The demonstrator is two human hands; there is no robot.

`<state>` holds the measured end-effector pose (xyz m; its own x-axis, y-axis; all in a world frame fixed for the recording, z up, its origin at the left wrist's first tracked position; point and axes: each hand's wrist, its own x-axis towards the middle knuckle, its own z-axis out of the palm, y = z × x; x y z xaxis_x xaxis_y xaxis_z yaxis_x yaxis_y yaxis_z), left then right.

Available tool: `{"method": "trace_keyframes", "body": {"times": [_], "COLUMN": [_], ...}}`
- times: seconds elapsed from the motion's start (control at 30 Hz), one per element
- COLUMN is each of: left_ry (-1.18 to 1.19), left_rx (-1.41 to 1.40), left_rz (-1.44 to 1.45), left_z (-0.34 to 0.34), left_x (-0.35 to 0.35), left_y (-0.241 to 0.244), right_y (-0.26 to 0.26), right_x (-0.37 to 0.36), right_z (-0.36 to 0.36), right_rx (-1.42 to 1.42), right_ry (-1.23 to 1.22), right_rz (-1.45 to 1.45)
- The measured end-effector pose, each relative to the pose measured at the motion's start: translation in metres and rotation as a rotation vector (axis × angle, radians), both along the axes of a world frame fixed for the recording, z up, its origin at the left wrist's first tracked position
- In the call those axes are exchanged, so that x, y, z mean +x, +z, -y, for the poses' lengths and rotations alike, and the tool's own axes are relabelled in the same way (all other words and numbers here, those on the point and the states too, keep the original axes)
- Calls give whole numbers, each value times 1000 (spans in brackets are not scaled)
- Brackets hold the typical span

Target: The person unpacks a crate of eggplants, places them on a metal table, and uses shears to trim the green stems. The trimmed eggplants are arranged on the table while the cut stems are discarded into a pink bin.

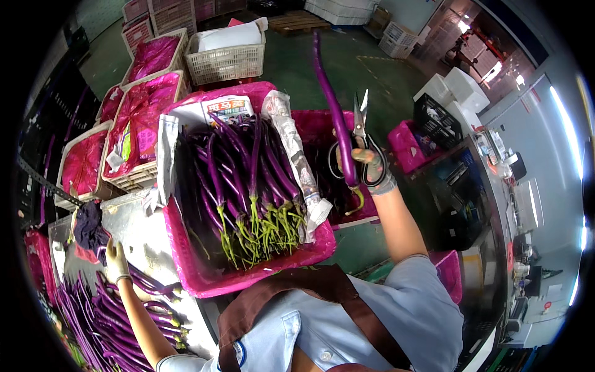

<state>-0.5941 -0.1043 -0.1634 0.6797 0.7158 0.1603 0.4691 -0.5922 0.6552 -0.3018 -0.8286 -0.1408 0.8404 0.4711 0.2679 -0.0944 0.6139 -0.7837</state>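
Note:
My right hand (pixel 372 167), in a stained work glove, grips a long purple eggplant (pixel 340 125) with its green stem pointing down. The same hand holds scissors (pixel 360 114) with black handles, their blades pointing up and slightly parted. In front of me a pink-lined crate (pixel 186 260) holds many eggplants (pixel 232 172), laid with their green stems towards me. My left hand (pixel 116 262), in a pale glove, is over eggplants on the metal table (pixel 148 237), beside a dark cloth (pixel 90 225). Whether its fingers close on an eggplant is unclear. More eggplants (pixel 116 325) lie in a pile below it.
Newspaper (pixel 290 139) lines the crate's sides. Another pink-lined crate (pixel 316 121) with dark contents stands behind it to the right. Covered crates (pixel 144 121) stand at the left, near a white plastic crate (pixel 228 60). A cluttered counter (pixel 506 195) runs along the right wall.

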Motion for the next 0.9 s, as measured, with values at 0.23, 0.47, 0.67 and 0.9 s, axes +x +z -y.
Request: {"method": "trace_keyframes", "body": {"times": [0.23,0.47,0.67,0.9], "left_ry": [-722,-1028,-1099,-1228], "left_rx": [-673,-1421,-1477,-1586], "left_rz": [256,243,230,279], "left_z": [297,427,386,372], "left_x": [125,160,161,153], "left_y": [152,121,110,139], "right_y": [113,83,110,84], "right_x": [-69,-102,-87,-107], "right_z": [-79,-145,-116,-126], "right_rx": [-429,-188,139,301], "right_ry": [-131,-176,-15,539], "right_rz": [73,-223,-431,-546]}}
